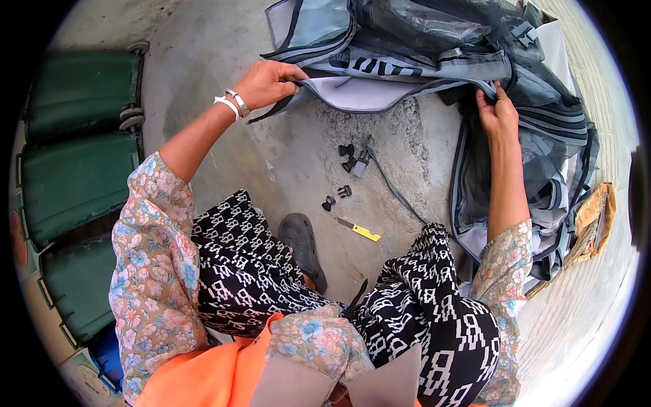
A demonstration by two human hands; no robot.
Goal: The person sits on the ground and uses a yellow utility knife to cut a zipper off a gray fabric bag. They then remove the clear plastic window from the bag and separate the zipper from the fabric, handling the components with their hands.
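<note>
A large pile of grey fabric with black mesh panels (420, 26) lies on the ground in front of me. From it I stretch out a long fabric strip (366, 93) with a dark bound edge and a pale inner face. Its left end is pinched between the thumb and fingers of my left hand (272, 83). At the other end, my right hand (499, 114) grips the same edge beside the mesh. Below the strip lie several small black plastic buckle pieces (346, 150) and a grey buckle (361, 165) on a strap (400, 193). Closer to me rests a yellow-handled cutter knife (366, 233), blade out.
Green wheeled bins (81, 183) line the left side. More mesh fabric (522, 176) spreads along the right, where an orange-brown bag (597, 217) lies. Between my knees the concrete floor (261, 169) shows, with a dark clog (298, 244) on my foot.
</note>
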